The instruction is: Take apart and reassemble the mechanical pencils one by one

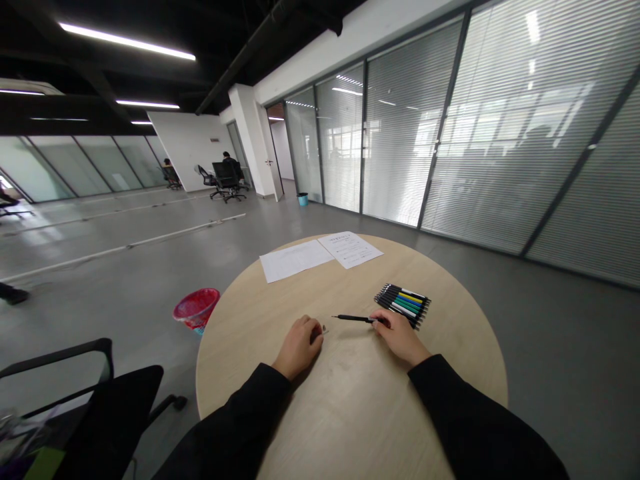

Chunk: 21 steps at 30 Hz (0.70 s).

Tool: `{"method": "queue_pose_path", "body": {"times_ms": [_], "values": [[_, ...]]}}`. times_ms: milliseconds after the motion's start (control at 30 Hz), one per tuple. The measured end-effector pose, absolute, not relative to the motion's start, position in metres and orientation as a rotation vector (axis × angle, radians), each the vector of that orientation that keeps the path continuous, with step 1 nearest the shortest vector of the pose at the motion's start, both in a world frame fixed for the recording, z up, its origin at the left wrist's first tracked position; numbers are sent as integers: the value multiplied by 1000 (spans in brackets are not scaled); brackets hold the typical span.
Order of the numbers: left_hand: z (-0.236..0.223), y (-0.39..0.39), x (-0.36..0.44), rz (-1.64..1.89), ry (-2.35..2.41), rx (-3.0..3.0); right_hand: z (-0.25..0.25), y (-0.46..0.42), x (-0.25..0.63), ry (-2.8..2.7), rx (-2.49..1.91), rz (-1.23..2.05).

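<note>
One black pen in the right hand, a row of others close by

Nearest to me, two dark sleeves (240, 423) reach in over the near edge of a round, pale wooden surface (350, 413). The left hand (299, 348) rests left of the middle, fingers curled in narrow; beside their tips is a small pale piece (325, 329), and I can't tell whether they grip it. Across from it, the right hand (401, 337) has its fingers pinched round one end of a black pen (353, 319), whose thin tip points toward the left hand.

Just beyond the right hand, toward the right edge, lies a neat row of pens (405, 300), side by side, with black ends and white, yellow, blue and green showing between. Over by the far edge are two paper sheets, the left sheet (295, 262) touching the right sheet (351, 250), which carries print.

Off the left edge, on the grey floor (240, 247), stand a dark chair (115, 413) and, farther out, a red basket (197, 308). Well past the far edge, a small blue bin (303, 199) sits near an open door (273, 163) and a glass wall (400, 133) with blinds. Deeper still, someone (229, 159) sits among black office chairs (227, 179).
</note>
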<state>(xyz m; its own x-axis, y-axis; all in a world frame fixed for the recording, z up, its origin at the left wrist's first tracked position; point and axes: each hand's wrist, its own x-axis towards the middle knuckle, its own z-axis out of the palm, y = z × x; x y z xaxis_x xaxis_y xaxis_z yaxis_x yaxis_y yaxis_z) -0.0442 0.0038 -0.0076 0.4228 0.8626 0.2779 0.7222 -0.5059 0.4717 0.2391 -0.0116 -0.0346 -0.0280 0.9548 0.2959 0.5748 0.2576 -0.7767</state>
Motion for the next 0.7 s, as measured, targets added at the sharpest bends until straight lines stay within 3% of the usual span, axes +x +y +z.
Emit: {"method": "queue_pose_path", "body": {"times_ms": [700], "values": [[1, -3, -39, 901, 1234, 2298, -25, -18, 231, -1765, -1374, 590]]}}
